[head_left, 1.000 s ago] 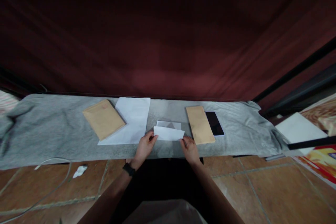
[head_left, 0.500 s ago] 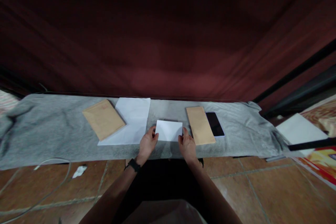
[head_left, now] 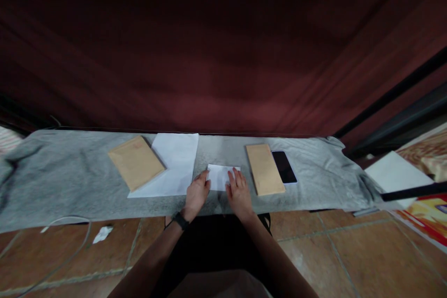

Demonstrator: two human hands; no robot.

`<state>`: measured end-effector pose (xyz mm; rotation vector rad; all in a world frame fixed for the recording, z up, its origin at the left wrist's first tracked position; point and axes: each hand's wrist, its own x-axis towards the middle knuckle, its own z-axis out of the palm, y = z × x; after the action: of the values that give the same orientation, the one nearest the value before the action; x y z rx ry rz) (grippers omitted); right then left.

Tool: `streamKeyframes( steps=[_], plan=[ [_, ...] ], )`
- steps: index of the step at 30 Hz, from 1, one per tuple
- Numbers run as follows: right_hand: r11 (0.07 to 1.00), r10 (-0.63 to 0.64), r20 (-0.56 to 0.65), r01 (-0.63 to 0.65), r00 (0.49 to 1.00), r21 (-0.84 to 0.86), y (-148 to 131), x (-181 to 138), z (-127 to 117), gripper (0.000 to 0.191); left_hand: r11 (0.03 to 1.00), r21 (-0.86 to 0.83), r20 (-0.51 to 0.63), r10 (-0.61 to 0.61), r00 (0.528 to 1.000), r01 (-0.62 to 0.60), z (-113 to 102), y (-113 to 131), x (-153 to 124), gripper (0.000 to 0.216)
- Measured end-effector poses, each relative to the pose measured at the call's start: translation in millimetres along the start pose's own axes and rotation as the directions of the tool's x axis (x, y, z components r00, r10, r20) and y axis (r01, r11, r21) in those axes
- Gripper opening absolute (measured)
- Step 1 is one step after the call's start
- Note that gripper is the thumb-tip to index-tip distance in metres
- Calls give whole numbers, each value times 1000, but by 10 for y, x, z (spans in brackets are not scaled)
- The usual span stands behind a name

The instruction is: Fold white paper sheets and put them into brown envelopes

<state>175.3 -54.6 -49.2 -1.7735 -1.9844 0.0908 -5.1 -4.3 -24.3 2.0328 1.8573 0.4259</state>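
Note:
A small folded white paper [head_left: 219, 175] lies flat on the grey cloth [head_left: 70, 181] in front of me. My right hand [head_left: 238, 192] rests on top of it with the fingers stretched flat, pressing it down. My left hand [head_left: 196, 193] touches the paper's left edge with its fingers extended; a black watch is on that wrist. A larger white sheet [head_left: 172, 162] lies just to the left of my left hand.
A brown envelope [head_left: 135, 162] lies left of the white sheet. A narrower brown envelope [head_left: 264, 168] and a black phone [head_left: 284, 166] lie to the right. A dark red curtain hangs behind. A white cable [head_left: 63, 223] and a paper scrap [head_left: 102, 233] are on the tiled floor.
The paper was held up by both hands, then folded over and laid down. My right hand has moved onto it and flattened; my left hand stays at its left edge.

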Motion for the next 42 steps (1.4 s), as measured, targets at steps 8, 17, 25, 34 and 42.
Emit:
streamKeyframes(
  steps=[8,17,25,34,42],
  plan=[
    [998,21,11,-20,1000,-61,-76,-88,133,52,994,61,-62,97,993,-94,20,6,-13,40],
    [993,0,22,2,1000,-120,-35,-129,200,60,889,81,22,451,892,-451,399,238,-117,54],
    [993,73,-121,-83,990,-82,72,-216,177,54,930,123,-53,355,934,-346,354,43,-128,61],
    [987,95,-133,-110,987,-117,87,-213,160,55,910,158,-106,400,910,-382,416,120,-162,57],
    [988,66,-88,-78,994,-135,195,-287,54,51,805,250,-60,567,821,-538,442,69,-181,51]
  ],
)
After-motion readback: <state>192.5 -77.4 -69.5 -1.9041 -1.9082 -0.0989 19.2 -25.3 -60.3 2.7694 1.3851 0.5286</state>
